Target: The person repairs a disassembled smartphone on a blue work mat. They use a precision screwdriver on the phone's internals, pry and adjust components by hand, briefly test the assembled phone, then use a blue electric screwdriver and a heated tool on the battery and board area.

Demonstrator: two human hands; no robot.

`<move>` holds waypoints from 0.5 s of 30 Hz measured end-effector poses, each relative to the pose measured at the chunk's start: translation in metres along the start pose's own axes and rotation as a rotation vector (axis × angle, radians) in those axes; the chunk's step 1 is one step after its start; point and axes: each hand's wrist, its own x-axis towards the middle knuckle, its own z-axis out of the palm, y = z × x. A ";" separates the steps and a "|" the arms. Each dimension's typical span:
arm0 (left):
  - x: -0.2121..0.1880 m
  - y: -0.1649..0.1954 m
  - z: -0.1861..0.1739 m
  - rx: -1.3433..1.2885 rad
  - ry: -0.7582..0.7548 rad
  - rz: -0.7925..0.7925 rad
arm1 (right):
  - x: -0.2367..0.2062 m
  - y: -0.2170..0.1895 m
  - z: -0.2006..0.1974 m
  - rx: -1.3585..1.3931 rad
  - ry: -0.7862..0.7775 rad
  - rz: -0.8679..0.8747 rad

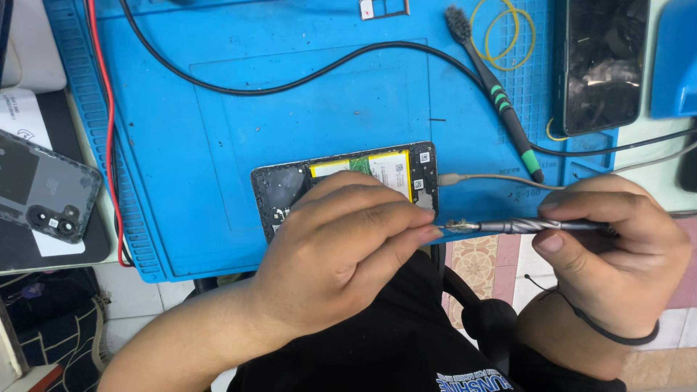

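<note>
Nearest to you, over your lap and the dark shirt, your left hand [341,250] lies palm down across the opened phone [347,181], fingers spread and curled over its near edge; this looks like a hold-down, pinning the body flat so it cannot slide, rather than a true clench around it. Your right hand [617,254] pinches a slim metal screwdriver [537,226] between thumb and fingers, held almost level, with its tip meeting your left fingertips [428,232] just off the phone's right end. That meeting suggests you are steadying or picking something tiny at the tip; whatever it is, it is too small to make out. A thin black band sits on your right wrist.

Under your left hand, the phone rests at the near edge of the blue work mat [218,145], back cover off. Its dark frame shows scuffed, dusty patches, a battery with a white label edged in yellow, and a strip of green board beside it. A grey cable [494,178] plugs into its right end.

Farther out, a brush with a green-banded black handle [501,98] lies slantwise, yellow rubber bands [502,29] near its bristles, and a black wire [290,83] loops across the mat. A second phone [599,62] lies screen up at far right. Off to your left, a grey back cover [43,196] with camera holes sits off the mat
</note>
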 end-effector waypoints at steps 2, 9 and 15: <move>-0.003 0.001 0.000 0.020 -0.002 0.007 | -0.002 0.000 0.005 0.049 0.030 0.012; -0.009 0.002 -0.002 0.036 -0.024 0.023 | -0.006 -0.002 0.014 0.118 0.045 0.039; -0.004 0.008 -0.002 -0.098 -0.042 0.028 | 0.001 -0.005 0.012 0.080 -0.018 0.076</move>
